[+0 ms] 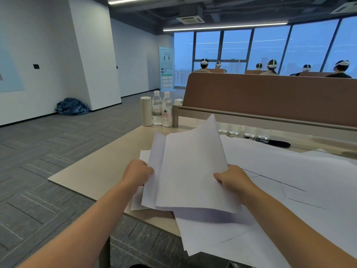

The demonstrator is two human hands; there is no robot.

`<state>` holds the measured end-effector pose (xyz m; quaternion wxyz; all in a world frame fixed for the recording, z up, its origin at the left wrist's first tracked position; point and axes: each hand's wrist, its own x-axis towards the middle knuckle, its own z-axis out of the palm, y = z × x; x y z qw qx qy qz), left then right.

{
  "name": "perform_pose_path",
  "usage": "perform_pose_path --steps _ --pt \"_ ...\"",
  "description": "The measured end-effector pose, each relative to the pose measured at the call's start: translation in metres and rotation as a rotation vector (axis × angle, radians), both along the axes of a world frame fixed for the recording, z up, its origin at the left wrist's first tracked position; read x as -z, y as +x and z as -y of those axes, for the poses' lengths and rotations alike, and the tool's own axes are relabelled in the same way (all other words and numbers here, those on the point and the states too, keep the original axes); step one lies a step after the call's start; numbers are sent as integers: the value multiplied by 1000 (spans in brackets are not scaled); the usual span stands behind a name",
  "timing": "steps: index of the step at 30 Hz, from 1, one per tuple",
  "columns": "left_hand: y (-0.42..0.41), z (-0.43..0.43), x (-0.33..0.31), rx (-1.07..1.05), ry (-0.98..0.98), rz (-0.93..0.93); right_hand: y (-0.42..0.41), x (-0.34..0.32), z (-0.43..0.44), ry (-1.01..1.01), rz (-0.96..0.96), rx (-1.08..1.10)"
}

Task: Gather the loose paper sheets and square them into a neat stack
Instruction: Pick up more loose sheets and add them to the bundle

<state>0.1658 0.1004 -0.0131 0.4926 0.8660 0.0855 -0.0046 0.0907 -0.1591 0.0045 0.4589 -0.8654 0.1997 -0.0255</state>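
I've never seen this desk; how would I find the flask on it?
Start at the brown divider panel and follow it to its left end. Three containers stand there in a row. The flask is leftmost, opaque cream with no label, unlike the two clear water bottles.

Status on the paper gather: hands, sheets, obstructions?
Left hand and right hand each grip a side of the held sheets, edges uneven. Loose sheets spread over the desk, unstacked. Water bottles at far edge, apart from the paper.
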Motion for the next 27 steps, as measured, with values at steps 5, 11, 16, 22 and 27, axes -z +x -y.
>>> perform_pose_path --steps 5,11,16,22,27 --pt "2 -16 2 -57 101 35 14 0 -17 -46 25 -31" --pt "8 -26 1 -112 -100 -38 20 4 -26 -99 -14 -36" --pt "-4 -21 -11 -97 -319 -156 17 8 -27 -134 -58 -61" --pt "-7 -13 -8 -26 -221 -171 11 9 -26 -126 -51 -71" --pt "-8 -18 -12 -48 -141 -96 11 3 -25 -76 -15 -64"
